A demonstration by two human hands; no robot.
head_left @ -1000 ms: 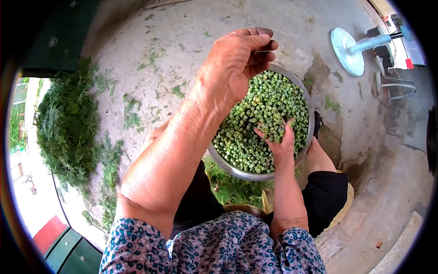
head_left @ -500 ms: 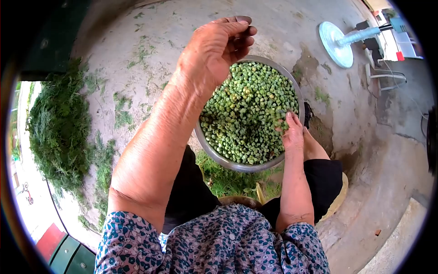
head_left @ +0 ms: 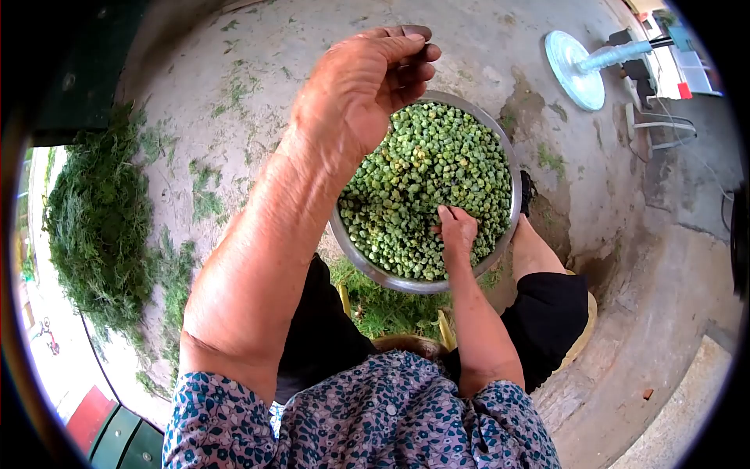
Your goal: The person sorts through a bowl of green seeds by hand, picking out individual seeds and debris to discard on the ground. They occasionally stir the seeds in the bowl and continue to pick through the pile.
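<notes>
Holding left hand (head_left: 366, 87) loosely open near metal bowl (head_left: 391, 282); right hand (head_left: 459, 229) apart, at green pods (head_left: 441, 160) inside, can't tell grip.

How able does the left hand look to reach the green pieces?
Probably yes: nothing shows between the left hand and the green pieces in the bowl, though the hand's height is unclear.

You can read no text, label, brand, number or sign anywhere in this view, from the upper left through the lower right.
</notes>
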